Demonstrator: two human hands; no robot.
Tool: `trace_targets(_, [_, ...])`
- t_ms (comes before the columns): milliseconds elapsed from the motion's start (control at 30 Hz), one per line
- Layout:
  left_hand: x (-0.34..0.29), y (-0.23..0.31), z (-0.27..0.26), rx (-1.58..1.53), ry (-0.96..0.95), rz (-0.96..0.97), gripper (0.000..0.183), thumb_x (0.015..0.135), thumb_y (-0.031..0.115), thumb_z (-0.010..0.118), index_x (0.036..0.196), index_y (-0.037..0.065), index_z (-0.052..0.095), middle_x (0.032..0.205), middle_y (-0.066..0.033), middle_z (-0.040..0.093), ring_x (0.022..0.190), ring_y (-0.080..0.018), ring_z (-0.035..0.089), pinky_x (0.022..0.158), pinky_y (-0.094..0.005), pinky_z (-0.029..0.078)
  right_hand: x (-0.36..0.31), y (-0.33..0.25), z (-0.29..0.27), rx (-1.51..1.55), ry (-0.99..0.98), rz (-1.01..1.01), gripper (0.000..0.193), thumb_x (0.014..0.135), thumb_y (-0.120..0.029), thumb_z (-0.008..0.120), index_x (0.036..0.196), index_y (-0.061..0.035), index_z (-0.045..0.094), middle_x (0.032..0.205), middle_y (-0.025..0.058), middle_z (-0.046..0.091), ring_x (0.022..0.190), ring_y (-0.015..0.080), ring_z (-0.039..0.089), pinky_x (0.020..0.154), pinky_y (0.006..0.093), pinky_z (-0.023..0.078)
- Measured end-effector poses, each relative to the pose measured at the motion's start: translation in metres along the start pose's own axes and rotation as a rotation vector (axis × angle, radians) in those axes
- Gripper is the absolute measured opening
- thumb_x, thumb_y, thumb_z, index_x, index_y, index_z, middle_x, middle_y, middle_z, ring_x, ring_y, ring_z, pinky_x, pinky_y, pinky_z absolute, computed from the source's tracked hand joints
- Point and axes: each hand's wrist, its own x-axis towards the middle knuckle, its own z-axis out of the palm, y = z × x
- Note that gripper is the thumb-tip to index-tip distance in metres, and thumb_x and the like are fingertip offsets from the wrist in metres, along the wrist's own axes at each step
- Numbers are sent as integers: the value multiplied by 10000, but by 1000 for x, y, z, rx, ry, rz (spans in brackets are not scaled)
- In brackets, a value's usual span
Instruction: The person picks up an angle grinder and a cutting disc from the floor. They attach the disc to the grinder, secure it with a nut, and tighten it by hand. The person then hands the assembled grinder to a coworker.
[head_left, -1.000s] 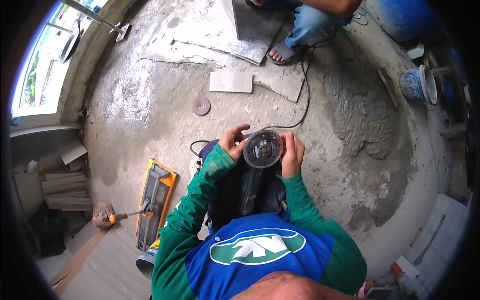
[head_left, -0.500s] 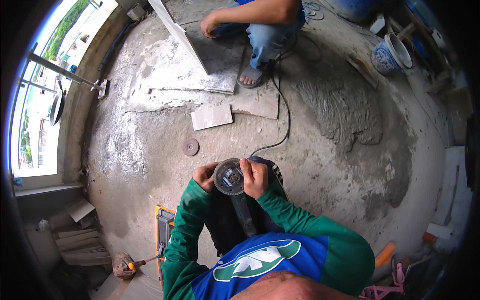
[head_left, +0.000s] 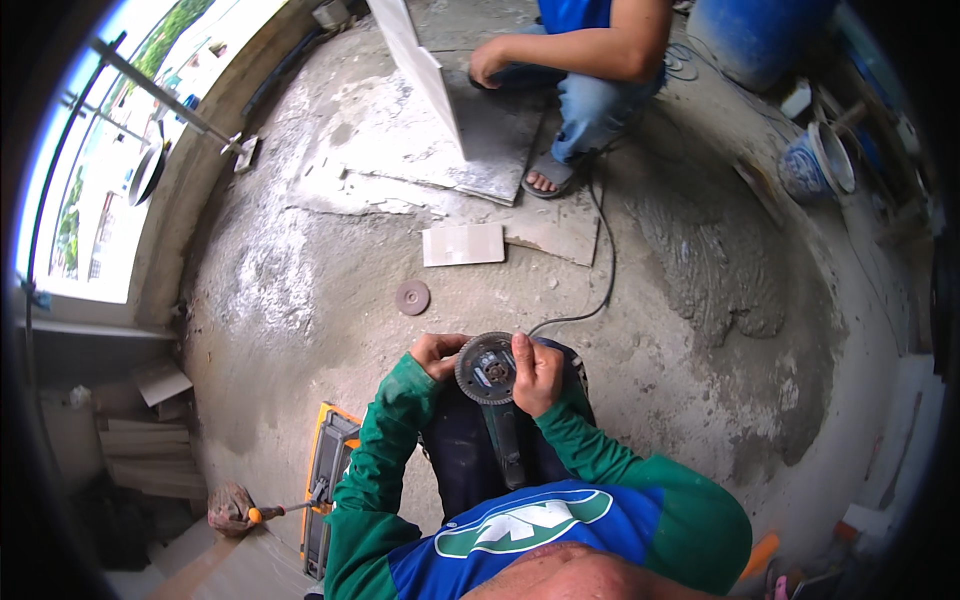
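An angle grinder (head_left: 505,445) lies across my lap, its handle end toward my body. On its head sits a toothed cutting disc (head_left: 478,380), facing up at me. My left hand (head_left: 438,355) is closed at the disc's left edge, its fingertips partly hidden by the rim. At the opposite edge, my right hand (head_left: 537,375) grips with its thumb on top and its fingers curled behind. A loose brown abrasive disc (head_left: 412,297) lies on the floor just beyond my left hand.
A tile piece (head_left: 463,245) lies ahead. Beyond it a person (head_left: 600,100) crouches by an upright tile (head_left: 425,75). The cord (head_left: 606,270) runs past their foot. Wet mortar (head_left: 715,260) spreads to the right. At my left are a tile cutter (head_left: 328,480) and stacked tile offcuts (head_left: 150,455).
My view has turned slightly, so the surroundings appear shifted, mostly rightward. Both hands stay at the disc's edges, with little change in their grip.
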Motion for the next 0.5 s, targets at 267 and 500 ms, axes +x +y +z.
trace_targets(267, [1,0,-8,-121,-119,6,372,933,202,602,1193,-63,573,1072,-88,662,994,-134,608,891,-272,473,1,4,3,20,-37,-47,423,998,-261,472,685,17,532,525,137,437,451,228,435,460,373,329])
trace_targets(500, [-9,22,12,-8,108,121,396,921,144,554,1268,-45,532,979,-88,686,902,-114,627,819,-276,502,39,-12,-12,-97,-358,-96,425,971,-307,535,692,13,557,524,147,447,440,255,402,464,366,348])
